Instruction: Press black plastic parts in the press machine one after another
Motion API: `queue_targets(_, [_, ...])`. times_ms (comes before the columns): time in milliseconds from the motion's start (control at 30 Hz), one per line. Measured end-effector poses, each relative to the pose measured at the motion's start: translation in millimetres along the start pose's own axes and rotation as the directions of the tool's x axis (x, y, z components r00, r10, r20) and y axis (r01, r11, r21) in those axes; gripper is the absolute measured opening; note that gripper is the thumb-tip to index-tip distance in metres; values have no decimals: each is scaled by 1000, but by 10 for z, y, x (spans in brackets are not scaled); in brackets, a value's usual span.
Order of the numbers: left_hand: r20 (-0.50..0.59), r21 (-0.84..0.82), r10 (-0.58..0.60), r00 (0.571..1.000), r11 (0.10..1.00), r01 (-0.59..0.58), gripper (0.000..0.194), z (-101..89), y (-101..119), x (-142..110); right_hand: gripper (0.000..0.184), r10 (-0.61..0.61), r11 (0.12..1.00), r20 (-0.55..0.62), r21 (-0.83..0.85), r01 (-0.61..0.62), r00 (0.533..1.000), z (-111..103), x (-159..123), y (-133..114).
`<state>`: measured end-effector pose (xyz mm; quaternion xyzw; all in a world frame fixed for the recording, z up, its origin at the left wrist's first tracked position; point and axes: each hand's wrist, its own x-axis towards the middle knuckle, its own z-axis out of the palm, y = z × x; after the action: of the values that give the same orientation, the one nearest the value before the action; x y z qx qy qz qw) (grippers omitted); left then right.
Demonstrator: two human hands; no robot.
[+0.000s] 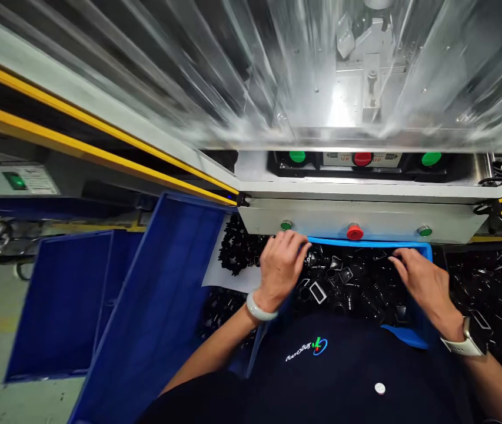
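Left hand [281, 265], one: fingers curled, near the left green button [286, 225]; right hand [427, 285], one: fingers bent, over the right side of the blue bin [369, 243]; no item shows in either, though whether anything is gripped cannot be told. Loose black parts [365, 288], many: unsorted in the bin, between the hands. Dark pieces [235, 250], one heap: far left, on a white sheet [228, 281]; finished and remaining pieces indistinguishable, share done undeterminable.
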<state>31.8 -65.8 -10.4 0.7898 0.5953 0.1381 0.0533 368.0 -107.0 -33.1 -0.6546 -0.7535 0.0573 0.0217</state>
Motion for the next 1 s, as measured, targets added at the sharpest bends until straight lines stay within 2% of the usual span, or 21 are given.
queue_targets(67, [86, 100, -4, 996, 995, -5, 15, 26, 141, -79, 28, 9, 999, 108, -47, -4, 994, 169, -29, -50])
queue_targets(167, [135, 191, -84, 987, 980, 57, 16, 103, 237, -158, 28, 36, 998, 169, -60, -27, 985, 293, 3, -44])
queue_targets(333, [185, 172, -106, 977, 982, 74, 25, 132, 211, -201, 29, 30, 999, 120, 34, -34, 992, 166, 8, 2])
queue_targets(433, [186, 151, -122, 975, 984, 94, 18, 97, 180, -234, 29, 23, 983, 103, 181, -42, 994, 73, -39, 14])
queue_targets(533, [157, 96, -120, 980, 990, 106, 11, 72, 155, -297, 29, -14, 946, 128, 324, -28, 992, 38, -83, 21])
queue_targets(633, [89, -3, -115, 989, 993, 116, 14, 53, 142, -357, 27, -92, 913, 167, 408, 16, 982, 40, -103, 17])
queue_targets(733, [36, -114, -177, 984, 977, 180, 18, 30, 150, -376, 26, -130, 896, 197, 442, 30, 972, 60, -98, 1])
queue_targets(867, [27, -234, -256, 966, 938, 255, 19, 17, 173, -351, 35, -134, 903, 152, 426, 58, 979, 114, -76, 5])
queue_targets(1000, [56, -352, -311, 949, 883, 310, 17, 30, 178, -327, 39, -121, 847, 102, 530, 49, 987, 154, -69, 37])
